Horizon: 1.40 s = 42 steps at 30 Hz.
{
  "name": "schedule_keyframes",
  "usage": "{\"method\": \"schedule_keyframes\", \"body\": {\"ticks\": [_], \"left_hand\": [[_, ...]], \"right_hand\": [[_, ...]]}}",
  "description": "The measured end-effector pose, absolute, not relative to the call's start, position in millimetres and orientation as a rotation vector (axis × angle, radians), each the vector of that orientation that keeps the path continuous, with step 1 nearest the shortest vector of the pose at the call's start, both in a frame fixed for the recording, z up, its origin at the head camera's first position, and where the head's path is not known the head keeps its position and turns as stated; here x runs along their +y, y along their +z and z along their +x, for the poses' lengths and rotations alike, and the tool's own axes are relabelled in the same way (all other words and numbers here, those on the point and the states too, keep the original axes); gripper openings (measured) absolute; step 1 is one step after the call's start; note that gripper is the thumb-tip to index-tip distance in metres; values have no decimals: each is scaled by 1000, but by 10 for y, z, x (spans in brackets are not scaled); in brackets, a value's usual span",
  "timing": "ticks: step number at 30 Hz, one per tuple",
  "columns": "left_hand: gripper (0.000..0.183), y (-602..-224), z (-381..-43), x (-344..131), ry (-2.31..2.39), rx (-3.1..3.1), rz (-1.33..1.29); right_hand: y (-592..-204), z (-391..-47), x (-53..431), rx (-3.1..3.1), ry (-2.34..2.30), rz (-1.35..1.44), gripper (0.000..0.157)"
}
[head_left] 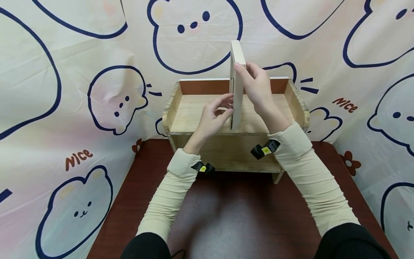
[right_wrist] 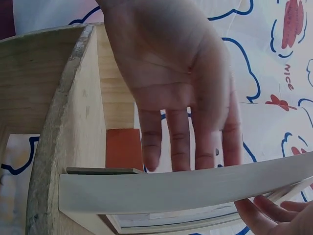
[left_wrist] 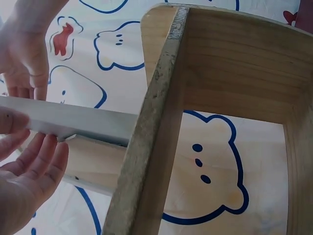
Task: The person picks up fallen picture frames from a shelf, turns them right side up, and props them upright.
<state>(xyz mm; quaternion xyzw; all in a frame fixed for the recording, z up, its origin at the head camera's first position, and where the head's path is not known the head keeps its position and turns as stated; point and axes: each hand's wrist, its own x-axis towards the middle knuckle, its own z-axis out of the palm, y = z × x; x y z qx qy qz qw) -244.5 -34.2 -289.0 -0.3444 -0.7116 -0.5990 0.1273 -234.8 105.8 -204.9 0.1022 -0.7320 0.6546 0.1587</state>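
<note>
And pinching now, high up, with the right hand: thumb on the near left edge, fingers round the far side, holding a pale wooden frame upright and nearly edge-on. Lower down, just left of that pinch, touching the same frame with the left hand, fingertips against its side, fingers gently bent and parted from the thumb. Right between the two hands, then, that frame, running from above the pinch down past the left fingertips. Directly below and around the grip, spreading wide to both sides: a wooden shelf, raised at each end; cannot tell contact from a slight gap at the frame's foot. Beyond the grip, along the shelf's back, a brown strip. Back from the grip, at the wrists, black devices against cream sleeves. Lower still, under the shelf, a dark reddish table. And farthest out, rising behind the grip, a pale cloth printed with blue-outlined animal faces.
</note>
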Motion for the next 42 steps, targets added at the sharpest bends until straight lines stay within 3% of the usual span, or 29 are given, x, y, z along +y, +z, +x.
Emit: {"method": "schedule_keyframes", "body": {"ticks": [8, 20, 42], "left_hand": [[46, -2957, -2450, -374, -1726, -2069, -996], [34, -3077, -2540, -372, -1628, -2240, -767], [20, -3082, -2523, -328, -1177, -2172, -704]], "right_hand": [[-2037, -2340, 1082, -2120, 1761, 297, 46], [-2037, -2343, 1068, -2159, 1710, 335, 48], [-2047, -2340, 1061, -2142, 1692, 332, 47]]}}
